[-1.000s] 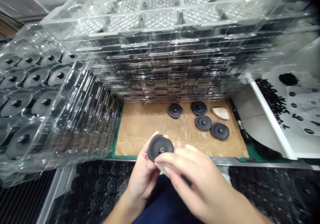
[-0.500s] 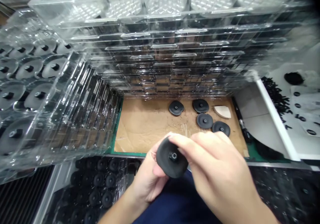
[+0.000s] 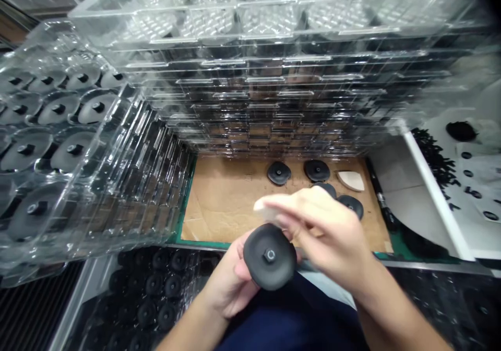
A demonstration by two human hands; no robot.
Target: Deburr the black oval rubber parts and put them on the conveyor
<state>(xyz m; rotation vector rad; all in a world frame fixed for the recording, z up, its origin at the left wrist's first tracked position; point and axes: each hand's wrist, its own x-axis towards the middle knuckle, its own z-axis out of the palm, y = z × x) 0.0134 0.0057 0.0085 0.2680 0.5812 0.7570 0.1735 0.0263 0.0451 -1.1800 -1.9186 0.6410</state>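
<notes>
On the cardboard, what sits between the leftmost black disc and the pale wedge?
In the head view, another black disc lies between the leftmost disc and the pale wedge.

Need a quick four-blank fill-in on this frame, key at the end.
The person's ____ hand holds a black disc.
____ loose discs show on the cardboard sheet.
The pale wedge lies nearest the sheet's ____ edge.
The cardboard's colour is ____.

Missing: left; Four; right; brown

Clear tray stack (image 3: 270,80) beyond cardboard (image 3: 219,194); black pieces (image 3: 433,158) heaped at right.
</notes>
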